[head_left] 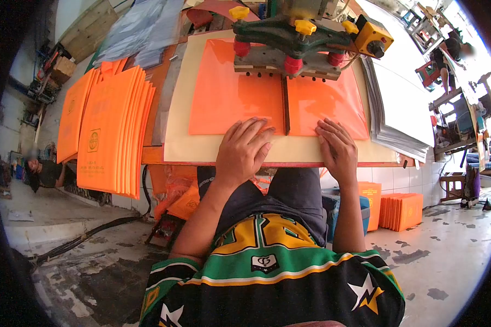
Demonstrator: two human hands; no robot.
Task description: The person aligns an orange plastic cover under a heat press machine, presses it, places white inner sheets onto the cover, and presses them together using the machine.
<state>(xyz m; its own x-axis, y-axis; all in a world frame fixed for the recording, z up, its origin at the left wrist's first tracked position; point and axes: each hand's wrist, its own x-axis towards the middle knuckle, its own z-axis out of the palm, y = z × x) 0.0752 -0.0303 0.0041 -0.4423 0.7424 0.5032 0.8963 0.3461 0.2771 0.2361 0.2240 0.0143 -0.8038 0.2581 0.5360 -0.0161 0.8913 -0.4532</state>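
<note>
Orange cover flat on cream board, under press; L hand & R hand on near edge, fingers slightly spread. Worktop: folders L, white sheets R. Rm floor grey, patchy.

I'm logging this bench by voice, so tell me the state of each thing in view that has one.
Orange cover: spread flat
Left hand: open, palm down, fingers on the cover
Right hand: open, palm down, fingers on the cover
Green press head: above the cover; contact unclear
Orange folders at left: closed, stacked overlapping
White sheets: piled
Blue bin: partly hidden, contents unclear
</note>
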